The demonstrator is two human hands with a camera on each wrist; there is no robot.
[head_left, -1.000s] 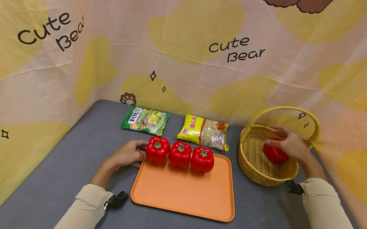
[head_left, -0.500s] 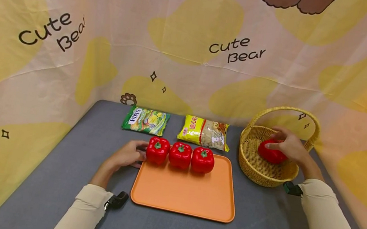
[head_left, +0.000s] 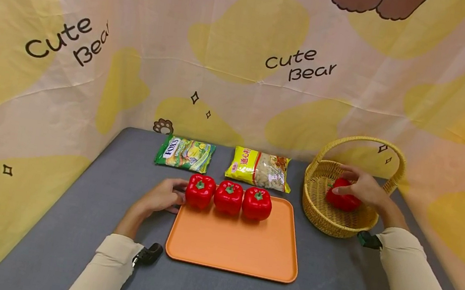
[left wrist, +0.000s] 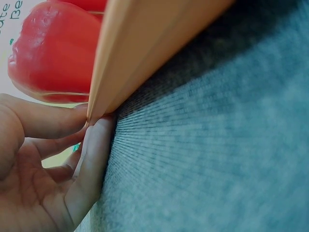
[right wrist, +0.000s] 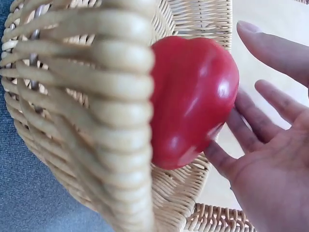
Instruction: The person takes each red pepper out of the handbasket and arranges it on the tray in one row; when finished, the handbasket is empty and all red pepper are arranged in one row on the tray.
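Note:
Three red bell peppers stand in a row along the far edge of an orange tray (head_left: pixel 235 245): a left pepper (head_left: pixel 200 192), a middle pepper (head_left: pixel 228 198) and a right pepper (head_left: pixel 257 205). My left hand (head_left: pixel 165 195) pinches the tray's left rim near its far corner, thumb on top and fingers beneath, as the left wrist view shows. Another red bell pepper (right wrist: pixel 193 101) lies inside a wicker basket (head_left: pixel 317 210). Over the basket, my right hand (right wrist: pixel 270 140) has its fingertips against this pepper, while its thumb is spread away from it.
Behind the tray lie a green Fox's candy bag (head_left: pixel 186 153) and a yellow bag of pasta (head_left: pixel 259 168). The basket's tall arched handle (head_left: pixel 364 138) rises over the right hand. A printed cloth (head_left: pixel 245 57) hangs behind and beside the grey table (head_left: pixel 132 150).
The pepper in the basket has shifted slightly left and nearer, and my right hand has moved slightly left with it. My left hand and the tray have stayed in place.

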